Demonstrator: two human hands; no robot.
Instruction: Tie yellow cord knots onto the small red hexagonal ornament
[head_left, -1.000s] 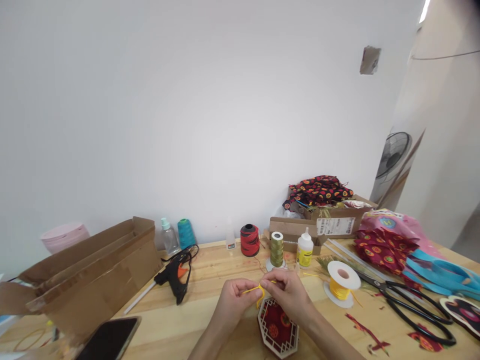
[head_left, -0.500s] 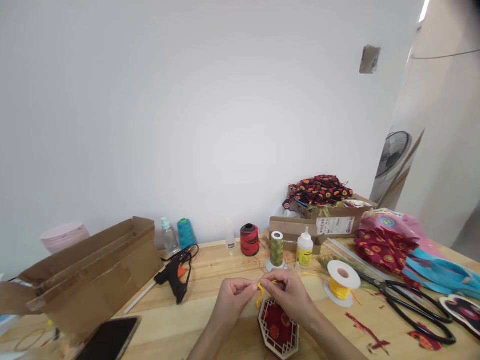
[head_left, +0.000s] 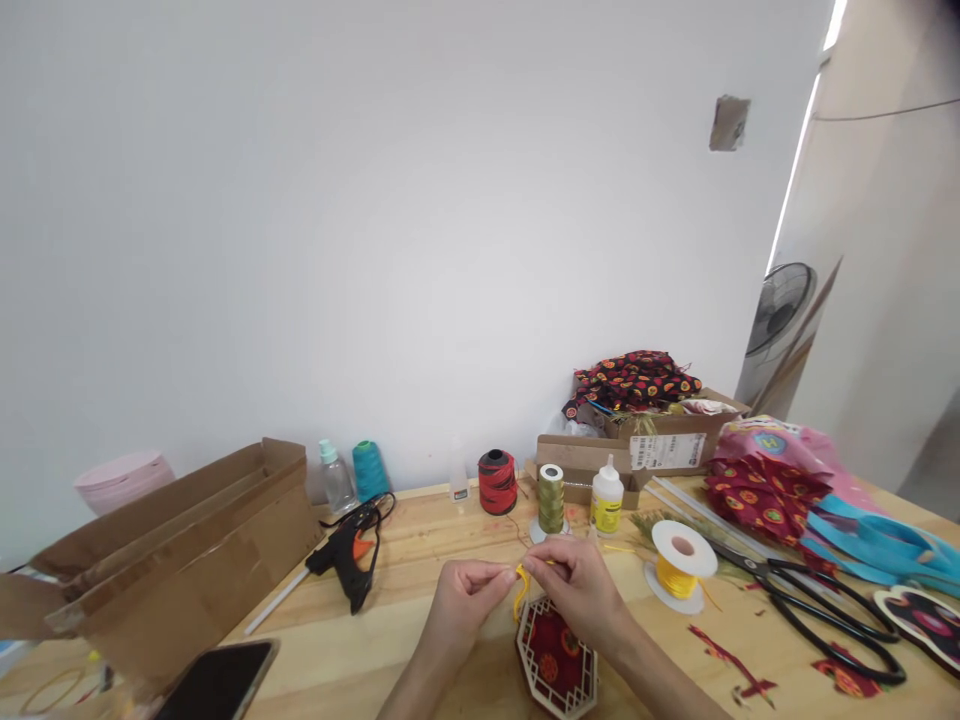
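Note:
Between the fingertips of both hands is a short yellow cord (head_left: 520, 592), with part of it hanging down in a loop. My left hand (head_left: 474, 598) pinches it from the left, thumb against forefinger. From the right, my right hand (head_left: 574, 585) pinches the same cord close by, the two sets of fingertips nearly touching. Just below hangs or rests an eight-sided wooden lattice frame (head_left: 525, 660) with dark red patterned fabric (head_left: 553, 650) inside. My right hand covers its upper right part. Whether the cord is fixed to the frame cannot be made out.
To the right are a yellow cord spool (head_left: 684, 562), black scissors (head_left: 817, 610) and fabric scraps (head_left: 731, 665). Thread spools (head_left: 551, 500) and a glue bottle (head_left: 607, 497) stand behind. On the left are a glue gun (head_left: 349, 560), a cardboard box (head_left: 202, 570) and a phone (head_left: 217, 685).
The view has shifted slightly to the right. Both hands keep their pinch on the yellow cord, with hardly any movement of the fingers or the frame.

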